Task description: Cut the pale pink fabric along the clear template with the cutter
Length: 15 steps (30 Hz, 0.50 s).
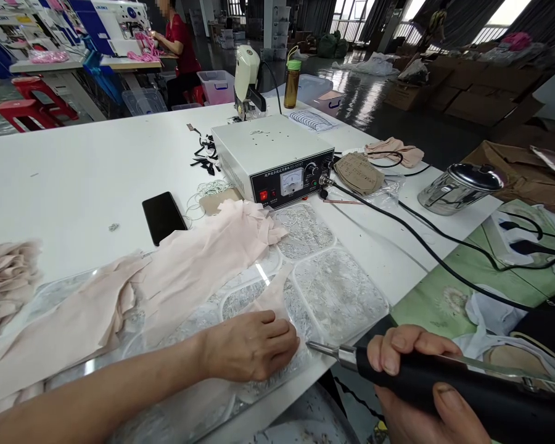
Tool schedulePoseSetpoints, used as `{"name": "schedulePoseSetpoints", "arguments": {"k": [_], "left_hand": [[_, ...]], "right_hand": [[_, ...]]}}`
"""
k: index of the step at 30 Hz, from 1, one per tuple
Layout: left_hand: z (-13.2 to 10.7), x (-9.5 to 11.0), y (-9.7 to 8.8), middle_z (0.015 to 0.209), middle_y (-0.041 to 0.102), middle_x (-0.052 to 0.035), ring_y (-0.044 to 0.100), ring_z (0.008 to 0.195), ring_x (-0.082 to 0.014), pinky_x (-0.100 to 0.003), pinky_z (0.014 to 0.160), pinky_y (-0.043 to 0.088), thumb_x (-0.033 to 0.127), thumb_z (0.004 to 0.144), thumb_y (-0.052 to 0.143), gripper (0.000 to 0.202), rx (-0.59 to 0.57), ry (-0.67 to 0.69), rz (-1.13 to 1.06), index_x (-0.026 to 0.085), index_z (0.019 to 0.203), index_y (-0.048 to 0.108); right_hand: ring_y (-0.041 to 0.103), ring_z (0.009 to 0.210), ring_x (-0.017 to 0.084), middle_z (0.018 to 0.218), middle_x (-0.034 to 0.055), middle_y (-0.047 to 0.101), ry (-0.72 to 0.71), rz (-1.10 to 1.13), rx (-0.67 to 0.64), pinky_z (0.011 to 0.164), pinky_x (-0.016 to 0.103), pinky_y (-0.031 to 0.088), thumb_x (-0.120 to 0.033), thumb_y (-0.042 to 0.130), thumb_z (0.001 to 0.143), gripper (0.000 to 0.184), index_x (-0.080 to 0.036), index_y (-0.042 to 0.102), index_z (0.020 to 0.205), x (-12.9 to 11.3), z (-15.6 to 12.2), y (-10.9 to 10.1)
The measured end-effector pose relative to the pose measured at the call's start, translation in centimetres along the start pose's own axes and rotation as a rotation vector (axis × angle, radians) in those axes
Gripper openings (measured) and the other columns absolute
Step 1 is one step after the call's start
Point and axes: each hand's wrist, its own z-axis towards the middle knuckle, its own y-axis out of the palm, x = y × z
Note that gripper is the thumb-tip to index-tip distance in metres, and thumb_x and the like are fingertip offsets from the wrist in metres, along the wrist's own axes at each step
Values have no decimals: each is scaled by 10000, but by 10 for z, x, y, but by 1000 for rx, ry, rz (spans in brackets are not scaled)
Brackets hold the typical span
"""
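While the left hand (252,345) is pressing pink fabric (203,259) flat, the right hand (416,382), gripping the cutter (444,379), is risking nicking nearby fingertips (290,345).

Right hand (416,388) is chopped off by the bottom edge, and the black handpiece (467,388) it grips runs out at the right edge, so can't see its back end. Left hand (252,345) covers part of the pink fabric (198,259). Control box (277,157) label and meter are too small to read, tbh.
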Motion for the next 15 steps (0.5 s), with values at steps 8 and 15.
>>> {"name": "schedulePoseSetpoints", "arguments": {"k": [8, 15], "left_hand": [[-1, 0, 0, 940, 653, -116, 609, 840, -166, -273, 598, 477, 93, 973, 463, 195, -7, 0, 8, 69, 1039, 646], [-1, 1, -1, 941, 653, -117, 606, 823, -169, -280, 594, 465, 89, 967, 474, 192, -11, 5, 13, 57, 1043, 648]], "right_hand": [[500, 572, 105, 782, -11, 514, -2, -18, -62, 514, 286, 482, -335, 606, 816, 120, -227, 578, 861, -1, 1, 0], [472, 588, 107, 776, -9, 463, 9, -8, -40, 510, 286, 466, -351, 601, 804, 139, -224, 561, 842, -4, 1, 4]]}}
